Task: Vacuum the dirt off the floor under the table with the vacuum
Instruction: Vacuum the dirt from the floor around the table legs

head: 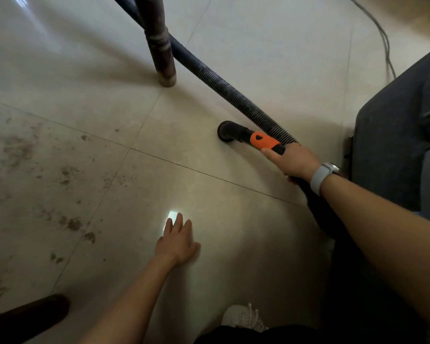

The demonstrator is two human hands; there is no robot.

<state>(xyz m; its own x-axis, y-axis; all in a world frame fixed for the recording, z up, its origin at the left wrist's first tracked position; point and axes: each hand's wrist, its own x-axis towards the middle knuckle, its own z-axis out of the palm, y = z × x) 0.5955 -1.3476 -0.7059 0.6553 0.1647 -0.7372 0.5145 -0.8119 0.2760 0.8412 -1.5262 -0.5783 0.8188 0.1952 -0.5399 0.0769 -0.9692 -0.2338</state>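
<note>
The right hand (293, 161) clenches its grip around the orange-and-black plastic vacuum handle (265, 141), whose long axis runs toward ten o'clock and ends in a round black nozzle (227, 131) set on the pale tiled floor (258, 70). Brown scattered dirt (70, 222) lies well apart at nine o'clock, nearer the released left hand (176, 240), flat on the tiles; the coming sweep likely heads that way.

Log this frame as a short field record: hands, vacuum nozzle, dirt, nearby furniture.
right hand: grips the vacuum handle, orange and black
left hand: fingers straight, flat on the tile floor
vacuum nozzle: round black head, down on the tile
hose: ribbed, dark, runs past the table leg
dirt: brown patches on the left tiles, apart from the nozzle
wrist: smartwatch on the right arm
</note>
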